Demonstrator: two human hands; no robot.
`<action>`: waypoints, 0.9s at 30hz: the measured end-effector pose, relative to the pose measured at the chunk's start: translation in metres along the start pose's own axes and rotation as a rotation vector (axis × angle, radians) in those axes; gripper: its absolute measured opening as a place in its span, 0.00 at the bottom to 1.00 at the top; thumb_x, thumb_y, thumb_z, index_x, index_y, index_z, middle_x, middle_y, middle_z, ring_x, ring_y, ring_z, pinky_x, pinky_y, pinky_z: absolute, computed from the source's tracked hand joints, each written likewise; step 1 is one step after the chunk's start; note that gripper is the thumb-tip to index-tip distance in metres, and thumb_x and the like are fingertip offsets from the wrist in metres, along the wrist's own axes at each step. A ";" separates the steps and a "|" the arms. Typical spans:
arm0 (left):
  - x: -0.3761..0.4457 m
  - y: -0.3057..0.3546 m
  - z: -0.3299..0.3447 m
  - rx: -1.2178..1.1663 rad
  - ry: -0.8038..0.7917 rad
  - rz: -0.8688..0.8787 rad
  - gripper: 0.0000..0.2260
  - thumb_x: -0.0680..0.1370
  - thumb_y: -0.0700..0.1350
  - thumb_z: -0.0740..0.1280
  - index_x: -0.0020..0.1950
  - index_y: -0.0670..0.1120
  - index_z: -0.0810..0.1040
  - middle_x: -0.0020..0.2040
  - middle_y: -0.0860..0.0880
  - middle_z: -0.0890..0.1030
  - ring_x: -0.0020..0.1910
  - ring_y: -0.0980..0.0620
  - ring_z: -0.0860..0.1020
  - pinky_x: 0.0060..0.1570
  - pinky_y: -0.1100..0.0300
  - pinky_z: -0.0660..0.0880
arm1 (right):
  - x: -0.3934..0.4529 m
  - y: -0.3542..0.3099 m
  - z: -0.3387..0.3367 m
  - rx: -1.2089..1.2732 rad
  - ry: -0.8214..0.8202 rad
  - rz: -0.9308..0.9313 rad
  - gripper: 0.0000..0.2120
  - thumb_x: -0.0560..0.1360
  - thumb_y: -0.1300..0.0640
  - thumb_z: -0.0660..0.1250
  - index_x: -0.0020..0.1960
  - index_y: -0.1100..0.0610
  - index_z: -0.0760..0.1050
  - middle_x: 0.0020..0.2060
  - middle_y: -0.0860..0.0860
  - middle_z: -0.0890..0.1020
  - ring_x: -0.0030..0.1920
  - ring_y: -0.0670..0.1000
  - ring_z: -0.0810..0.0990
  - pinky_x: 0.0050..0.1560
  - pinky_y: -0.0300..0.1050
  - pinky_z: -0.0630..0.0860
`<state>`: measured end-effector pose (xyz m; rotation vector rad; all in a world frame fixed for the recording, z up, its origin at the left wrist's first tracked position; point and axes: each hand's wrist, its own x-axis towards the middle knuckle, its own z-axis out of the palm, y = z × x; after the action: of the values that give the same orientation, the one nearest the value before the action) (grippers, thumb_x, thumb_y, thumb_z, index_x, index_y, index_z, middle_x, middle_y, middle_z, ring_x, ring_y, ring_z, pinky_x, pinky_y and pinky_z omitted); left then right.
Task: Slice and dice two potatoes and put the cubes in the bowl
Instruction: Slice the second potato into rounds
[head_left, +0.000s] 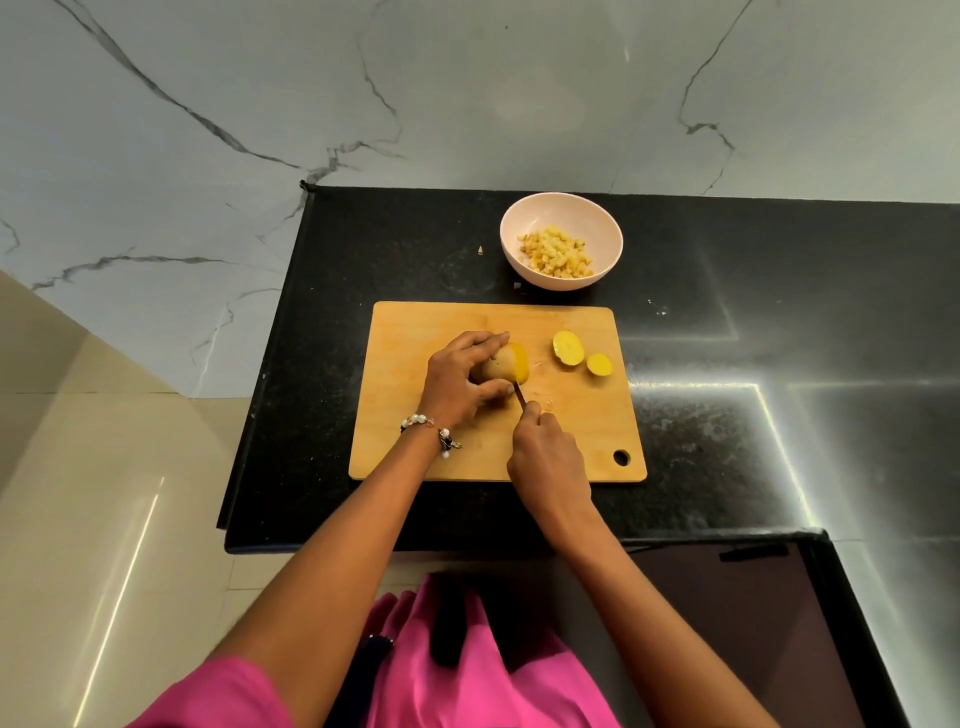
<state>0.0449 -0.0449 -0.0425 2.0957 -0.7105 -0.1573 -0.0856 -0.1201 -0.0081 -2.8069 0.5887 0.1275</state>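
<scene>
L hand (464, 382) grips potato (501, 370) on board (415, 338) | R hand (545, 452) grips knife (520, 393), blade at cut face | 2 slices (567, 348) to the right | bowl (561, 208) w/ cubes (555, 253) behind board

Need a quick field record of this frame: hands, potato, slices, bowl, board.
left hand: grips the brown-skinned potato on the board
right hand: grips the thin-bladed knife, blade at the potato's cut yellow end
slices: two yellow potato slices lying flat, right of the potato
bowl: pale pink round bowl behind the board, holding potato cubes
board: rectangular wooden cutting board on black stone counter
</scene>
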 end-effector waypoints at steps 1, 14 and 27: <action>0.000 0.000 0.000 -0.005 -0.002 -0.005 0.29 0.65 0.44 0.78 0.65 0.48 0.76 0.61 0.50 0.77 0.58 0.57 0.72 0.57 0.73 0.65 | 0.000 0.005 0.000 -0.012 0.003 -0.003 0.18 0.79 0.65 0.49 0.68 0.64 0.60 0.55 0.61 0.74 0.49 0.63 0.78 0.43 0.52 0.72; -0.004 0.002 0.000 -0.010 0.028 -0.017 0.29 0.65 0.44 0.78 0.66 0.46 0.75 0.62 0.49 0.77 0.59 0.58 0.72 0.58 0.80 0.61 | 0.031 0.053 -0.020 0.572 0.122 0.177 0.11 0.79 0.59 0.60 0.40 0.63 0.73 0.32 0.59 0.78 0.33 0.63 0.74 0.31 0.55 0.71; -0.002 -0.001 0.000 0.011 -0.011 0.006 0.29 0.68 0.43 0.76 0.68 0.44 0.73 0.64 0.47 0.75 0.61 0.56 0.71 0.56 0.80 0.60 | 0.012 0.005 -0.034 0.240 0.063 0.017 0.10 0.79 0.62 0.57 0.58 0.61 0.72 0.47 0.60 0.80 0.45 0.62 0.77 0.37 0.45 0.65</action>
<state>0.0435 -0.0431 -0.0439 2.1050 -0.7259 -0.1623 -0.0754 -0.1391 0.0211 -2.5818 0.5998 -0.0267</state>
